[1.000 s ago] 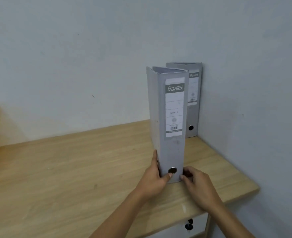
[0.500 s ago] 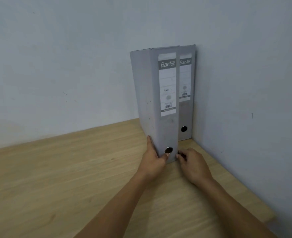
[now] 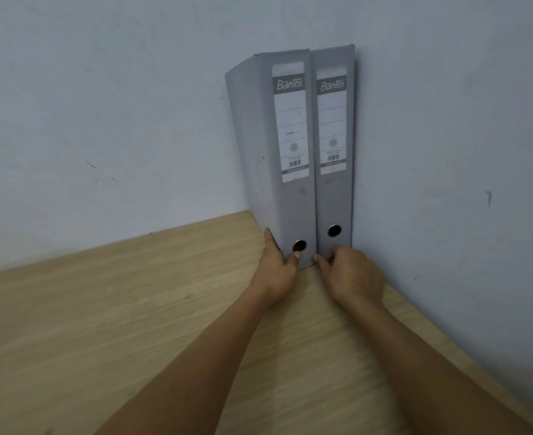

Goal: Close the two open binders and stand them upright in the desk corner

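Note:
Two closed grey Bantex binders stand upright side by side in the desk corner, spines facing me. The right binder rests against the right wall. The left binder touches it. My left hand grips the left binder's bottom, fingers along its left cover and thumb at the spine's finger hole. My right hand sits at the foot of the two spines, fingertips curled where they meet; its grip is partly hidden.
The wooden desk stretches left and toward me. Pale blue walls meet behind the binders; the right wall runs along the desk's right edge.
The left binder has slid back and right across the desk until it stands flush beside the binder in the corner. Both hands moved with it at its base.

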`<state>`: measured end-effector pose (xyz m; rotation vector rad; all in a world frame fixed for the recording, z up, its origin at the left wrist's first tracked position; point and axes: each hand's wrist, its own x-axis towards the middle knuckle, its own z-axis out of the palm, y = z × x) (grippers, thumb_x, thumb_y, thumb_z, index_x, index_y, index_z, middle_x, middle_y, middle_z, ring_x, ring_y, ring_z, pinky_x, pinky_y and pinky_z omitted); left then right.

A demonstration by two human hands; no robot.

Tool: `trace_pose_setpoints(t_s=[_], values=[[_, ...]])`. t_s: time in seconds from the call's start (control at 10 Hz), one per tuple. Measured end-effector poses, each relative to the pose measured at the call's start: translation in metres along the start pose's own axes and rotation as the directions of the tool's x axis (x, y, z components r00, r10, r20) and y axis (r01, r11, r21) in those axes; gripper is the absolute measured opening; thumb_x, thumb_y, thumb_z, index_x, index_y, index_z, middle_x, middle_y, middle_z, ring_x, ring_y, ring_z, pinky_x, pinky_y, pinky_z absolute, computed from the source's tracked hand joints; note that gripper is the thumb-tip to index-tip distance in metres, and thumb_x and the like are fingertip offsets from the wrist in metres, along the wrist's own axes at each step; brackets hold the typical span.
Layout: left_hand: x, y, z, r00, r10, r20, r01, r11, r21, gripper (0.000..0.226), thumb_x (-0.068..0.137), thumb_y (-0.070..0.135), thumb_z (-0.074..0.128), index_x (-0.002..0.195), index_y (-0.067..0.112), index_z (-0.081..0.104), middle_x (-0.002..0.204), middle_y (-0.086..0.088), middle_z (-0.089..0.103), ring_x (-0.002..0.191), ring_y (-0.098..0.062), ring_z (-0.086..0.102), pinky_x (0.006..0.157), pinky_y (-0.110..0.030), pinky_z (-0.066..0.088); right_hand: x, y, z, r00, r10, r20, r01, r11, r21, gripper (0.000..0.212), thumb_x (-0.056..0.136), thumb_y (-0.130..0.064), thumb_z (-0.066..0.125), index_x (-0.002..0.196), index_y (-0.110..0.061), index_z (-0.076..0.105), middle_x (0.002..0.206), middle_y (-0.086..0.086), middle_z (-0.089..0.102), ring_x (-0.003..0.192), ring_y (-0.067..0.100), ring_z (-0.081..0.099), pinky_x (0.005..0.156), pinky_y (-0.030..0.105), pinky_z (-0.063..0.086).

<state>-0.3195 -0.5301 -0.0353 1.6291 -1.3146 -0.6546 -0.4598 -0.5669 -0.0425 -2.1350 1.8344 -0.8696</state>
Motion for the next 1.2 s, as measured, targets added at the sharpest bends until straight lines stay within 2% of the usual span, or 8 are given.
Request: trace_pose_setpoints(t_s=[0.2,0.4,0.6,0.8,0.9,1.0,1.1,1.2], values=[[0.011,-0.002,0.002,1.000,-0.001,-0.005,0.001,1.000,-0.006,0.080,0.098,0.023,0.057,0.159,0.017,0.007,0.156,-0.007,0.043,0.141,-0.025,0.044,0.118,-0.042,0.035,0.005,0.001,0.007,0.996,-0.080,-0.025,0.078,0.994,-0.082,0.035,0.095,-0.050,0.051,0.094,-0.019,0.065,0.100,0.008,0.072,0.095,0.031,0.068,0.071,0.035,0.048],[0.014,-0.005,-0.002,1.000,-0.014,0.007,0.014,0.999,-0.035,0.074,0.099,0.018,0.057,0.158,0.020,0.012,0.152,-0.004,0.048,0.133,-0.019,0.049,0.103,-0.027,0.038,-0.001,-0.004,0.005,0.977,-0.208,-0.043,0.206,0.977,-0.055,0.024,0.094,-0.043,0.054,0.103,-0.022,0.061,0.105,0.004,0.071,0.097,0.029,0.067,0.066,0.033,0.040],[0.016,-0.006,0.000,0.999,-0.022,-0.046,0.020,0.999,-0.037,0.077,0.096,0.026,0.062,0.159,0.023,0.017,0.149,-0.005,0.054,0.134,-0.025,0.053,0.112,-0.040,0.043,-0.004,-0.008,0.004,0.938,-0.345,-0.039,0.346,0.937,0.044,0.017,0.094,-0.026,0.051,0.108,-0.027,0.059,0.110,-0.001,0.065,0.087,0.024,0.066,0.066,0.035,0.051],[0.019,-0.010,0.003,0.995,-0.049,-0.086,0.044,0.997,-0.064,0.082,0.095,0.028,0.065,0.161,0.023,0.017,0.149,-0.007,0.054,0.135,-0.026,0.053,0.113,-0.044,0.043,-0.003,-0.008,0.006,0.942,-0.335,0.000,0.335,0.941,0.044,0.026,0.089,-0.021,0.052,0.113,-0.026,0.059,0.116,-0.002,0.062,0.090,0.024,0.064,0.070,0.037,0.052],[0.020,-0.012,0.003,0.992,-0.068,-0.106,0.059,0.995,-0.086,0.081,0.093,0.029,0.068,0.160,0.021,0.023,0.148,-0.005,0.055,0.134,-0.024,0.054,0.112,-0.039,0.044,-0.003,-0.008,0.007,0.945,-0.328,0.017,0.327,0.944,0.051,0.026,0.087,-0.020,0.053,0.111,-0.027,0.057,0.115,-0.003,0.061,0.091,0.024,0.063,0.071,0.038,0.053],[0.014,-0.004,0.003,0.989,-0.085,-0.117,0.076,0.994,-0.077,0.067,0.091,0.025,0.071,0.149,0.016,0.038,0.141,-0.006,0.060,0.128,-0.024,0.058,0.100,-0.027,0.047,0.000,-0.006,0.007,0.951,-0.307,0.040,0.304,0.950,0.065,0.026,0.083,-0.021,0.055,0.109,-0.027,0.055,0.117,-0.003,0.060,0.094,0.024,0.063,0.073,0.037,0.052],[0.007,-0.001,0.001,0.986,-0.097,-0.138,0.099,0.995,0.010,0.071,0.088,0.020,0.073,0.146,0.008,0.036,0.142,-0.015,0.056,0.131,-0.031,0.054,0.099,-0.028,0.043,0.001,-0.006,0.004,0.969,-0.239,0.069,0.225,0.961,0.163,0.027,0.079,-0.020,0.057,0.105,-0.026,0.055,0.116,-0.003,0.064,0.101,0.024,0.063,0.079,0.036,0.050],[-0.020,0.006,-0.008,0.989,-0.118,-0.092,0.128,0.987,0.102,0.083,0.092,0.019,0.069,0.156,0.002,0.020,0.159,-0.017,0.037,0.146,-0.029,0.036,0.107,-0.023,0.031,-0.003,-0.004,0.000,0.976,-0.180,0.121,0.142,0.952,0.273,0.028,0.079,-0.016,0.058,0.107,-0.022,0.058,0.111,-0.001,0.065,0.103,0.023,0.062,0.080,0.033,0.046]])
